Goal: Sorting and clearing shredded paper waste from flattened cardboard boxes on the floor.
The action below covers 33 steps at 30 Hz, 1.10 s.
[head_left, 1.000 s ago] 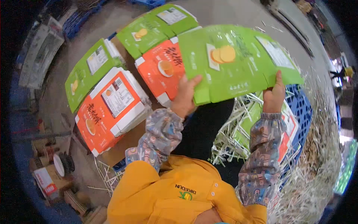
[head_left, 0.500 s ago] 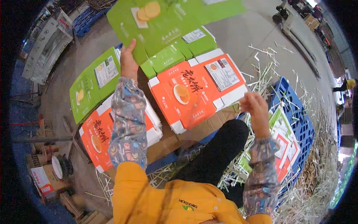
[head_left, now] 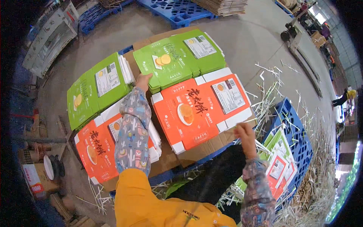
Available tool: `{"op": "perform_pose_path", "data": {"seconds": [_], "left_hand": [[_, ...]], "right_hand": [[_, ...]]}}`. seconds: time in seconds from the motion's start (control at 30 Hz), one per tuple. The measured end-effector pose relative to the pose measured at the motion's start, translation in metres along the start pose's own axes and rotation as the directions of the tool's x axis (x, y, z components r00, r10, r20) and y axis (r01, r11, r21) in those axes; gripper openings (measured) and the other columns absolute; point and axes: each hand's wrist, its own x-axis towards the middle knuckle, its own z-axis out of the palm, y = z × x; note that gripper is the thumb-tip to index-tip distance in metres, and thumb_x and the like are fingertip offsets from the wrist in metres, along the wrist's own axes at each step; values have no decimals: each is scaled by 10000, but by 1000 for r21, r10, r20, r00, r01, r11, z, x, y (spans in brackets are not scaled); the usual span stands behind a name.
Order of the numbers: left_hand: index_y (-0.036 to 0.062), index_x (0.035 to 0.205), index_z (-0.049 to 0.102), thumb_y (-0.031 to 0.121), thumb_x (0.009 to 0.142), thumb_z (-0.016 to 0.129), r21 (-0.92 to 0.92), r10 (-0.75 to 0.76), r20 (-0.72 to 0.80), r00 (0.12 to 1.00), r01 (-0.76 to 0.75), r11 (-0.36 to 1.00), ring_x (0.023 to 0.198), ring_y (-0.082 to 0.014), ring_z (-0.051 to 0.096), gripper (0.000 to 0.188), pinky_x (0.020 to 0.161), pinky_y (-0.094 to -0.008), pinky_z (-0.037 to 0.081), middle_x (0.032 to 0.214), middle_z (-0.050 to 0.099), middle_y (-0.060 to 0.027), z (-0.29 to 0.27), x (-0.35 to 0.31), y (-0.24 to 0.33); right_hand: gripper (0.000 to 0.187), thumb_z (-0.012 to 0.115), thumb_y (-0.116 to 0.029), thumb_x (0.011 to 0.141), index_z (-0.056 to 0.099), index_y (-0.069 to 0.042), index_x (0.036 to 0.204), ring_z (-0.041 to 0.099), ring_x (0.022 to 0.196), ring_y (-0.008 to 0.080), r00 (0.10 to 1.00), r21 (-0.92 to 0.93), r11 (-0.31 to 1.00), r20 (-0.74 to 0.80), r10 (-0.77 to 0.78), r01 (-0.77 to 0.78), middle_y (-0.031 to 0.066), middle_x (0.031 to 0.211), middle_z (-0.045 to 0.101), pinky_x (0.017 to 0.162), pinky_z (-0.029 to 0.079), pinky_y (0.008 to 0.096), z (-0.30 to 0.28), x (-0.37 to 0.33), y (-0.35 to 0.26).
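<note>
My left hand [head_left: 143,81] is at the near left corner of a stack of flat green cartons [head_left: 176,60], its fingers closed at the top carton's edge. My right hand [head_left: 246,140] hovers by the near right corner of a stack of flat orange cartons [head_left: 204,108], touching none of them. Its fingers are curled together; whatever they may hold is too small to make out. Left of my left forearm lie another green carton stack [head_left: 89,85] and a second orange stack [head_left: 94,151], partly covered by my sleeve.
The stacks rest on brown cardboard [head_left: 166,160] over a blue pallet. At right, another blue pallet [head_left: 298,130] bears carton offcuts [head_left: 281,166] and paper strips. Further blue pallets [head_left: 177,11] and a pallet truck [head_left: 304,56] stand farther off. A distant person [head_left: 346,97] is at right.
The green carton my left hand held raised now lies flat on the far green stack. My left hand has come down nearer to me; my right hand has moved slightly nearer and left.
</note>
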Motion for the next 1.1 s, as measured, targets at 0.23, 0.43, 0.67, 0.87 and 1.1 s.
{"op": "perform_pose_path", "data": {"seconds": [0.23, 0.43, 0.67, 0.87, 1.1], "left_hand": [[28, 975, 463, 126, 642, 597, 654, 2, -617, 787, 512, 557, 933, -289, 466, 372, 810, -404, 368, 999, 460, -170, 69, 2, 163], [64, 923, 548, 85, 672, 509, 846, 305, -199, 931, 6, 533, 894, -315, 482, 255, 765, -392, 397, 930, 540, -126, 67, 63, 126], [78, 888, 573, 134, 725, 461, 810, 265, -136, 955, -47, 585, 863, -329, 510, 205, 741, -422, 406, 897, 561, -144, 92, 183, 63], [92, 930, 565, 196, 771, 442, 844, 113, -110, 988, 32, 536, 904, -337, 514, 226, 746, -443, 407, 929, 557, -179, 124, 250, 30], [90, 927, 582, 348, 786, 402, 902, 21, -143, 990, 121, 415, 905, -328, 526, 344, 773, -408, 419, 973, 560, -147, 106, 295, -7]], "right_hand": [[383, 567, -229, 751, 460, -66, 1080, 407, 1061, 308, 900, -596, 686, 168, -403, 419, 146, 1120, 447, 867, 327, 405, 83, 84, 12], [481, 513, -329, 767, 409, -119, 1186, 272, 1184, 306, 879, -813, 422, 212, -428, 401, 118, 1276, 318, 952, 191, 498, 121, 121, 32], [503, 493, -390, 765, 418, -156, 1204, 247, 1209, 298, 900, -793, 469, 217, -377, 388, 97, 1311, 290, 968, 131, 508, 125, 117, 36], [524, 516, -402, 748, 416, -165, 1204, 235, 1220, 293, 924, -792, 495, 220, -311, 356, 93, 1316, 288, 981, 106, 493, 123, 122, 35], [527, 527, -384, 748, 413, -161, 1212, 210, 1231, 295, 913, -729, 556, 257, -318, 399, 99, 1319, 275, 990, 103, 474, 126, 122, 34]]}}
